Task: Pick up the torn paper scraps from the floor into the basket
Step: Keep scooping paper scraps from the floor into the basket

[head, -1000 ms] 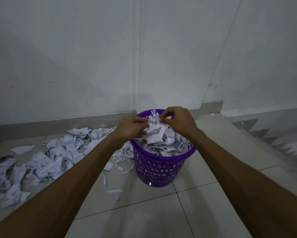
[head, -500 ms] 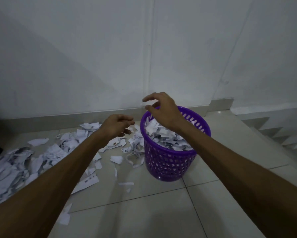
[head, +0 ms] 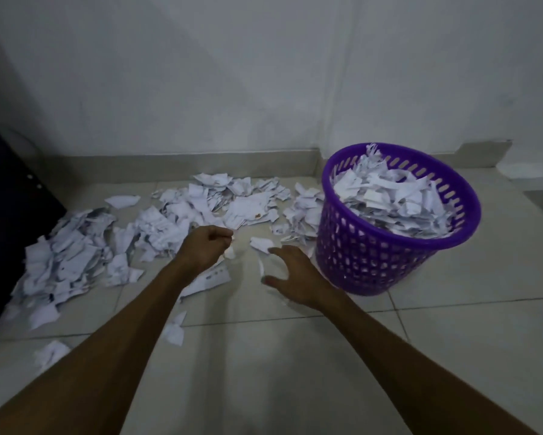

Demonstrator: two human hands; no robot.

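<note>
Left hand [head: 206, 246] fingers curled above scraps [head: 75, 259]; can't tell if anything's gripped. Right hand [head: 290, 277] spread, released, beside basket [head: 373, 262].

I saw one purple basket [head: 389, 259] standing on the floor, and it was heaped with torn paper scraps [head: 392, 199], too many to count. Far more scraps than I could count lay in one wide spread [head: 113, 243] on the tiles, and my two hands, left hand [head: 206, 246] and right hand [head: 295, 277], were out in front.
</note>
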